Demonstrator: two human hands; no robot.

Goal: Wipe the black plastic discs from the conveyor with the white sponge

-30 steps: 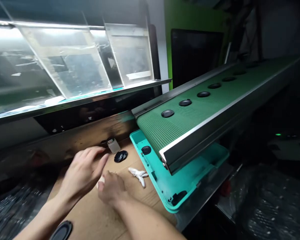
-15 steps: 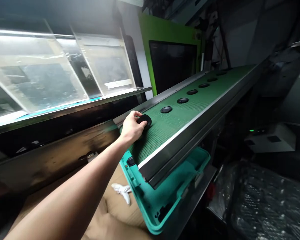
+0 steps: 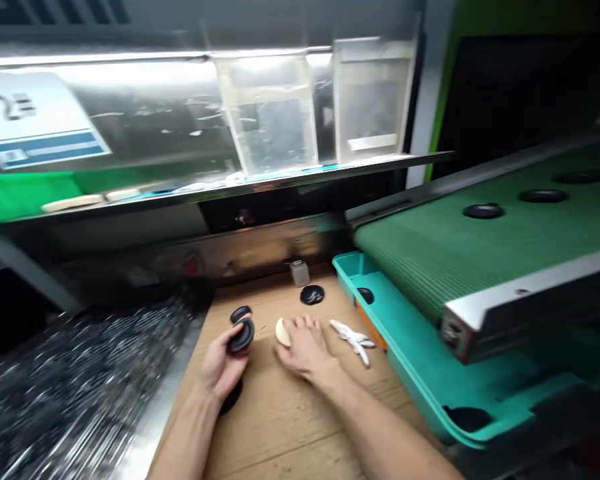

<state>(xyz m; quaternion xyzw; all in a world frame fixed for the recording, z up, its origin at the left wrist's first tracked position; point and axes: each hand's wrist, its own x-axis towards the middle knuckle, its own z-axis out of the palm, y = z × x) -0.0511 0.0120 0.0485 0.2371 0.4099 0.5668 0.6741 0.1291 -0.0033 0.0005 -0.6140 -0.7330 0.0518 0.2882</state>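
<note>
My left hand [image 3: 225, 363] is closed around a black round cap-like part [image 3: 242, 335], held tilted above the cardboard [image 3: 275, 427]. Just behind it is a second black round part [image 3: 241, 313]; whether the hand touches it I cannot tell. Another dark piece [image 3: 231, 398] shows partly under the left wrist. On the cardboard, my right hand [image 3: 304, 343] has its thumb and fingers around a pale cream rounded object [image 3: 283, 332], mostly covered by the hand. To its right lies a white, branched, glove-like thing [image 3: 353, 340]. A black disc [image 3: 312, 295] lies farther back.
A green conveyor belt [image 3: 430, 257] carrying black round parts [image 3: 484, 211] ends over a teal bin [image 3: 400, 360] on the right. Clear plastic wrapping over dark parts [image 3: 80, 380] fills the left. A small greyish block [image 3: 299, 273] stands at the back, below a metal ledge [image 3: 280, 180].
The view has swung left from the conveyor to the cardboard. The hand that gripped a black part over the belt has left it. Both hands are now over the cardboard.
</note>
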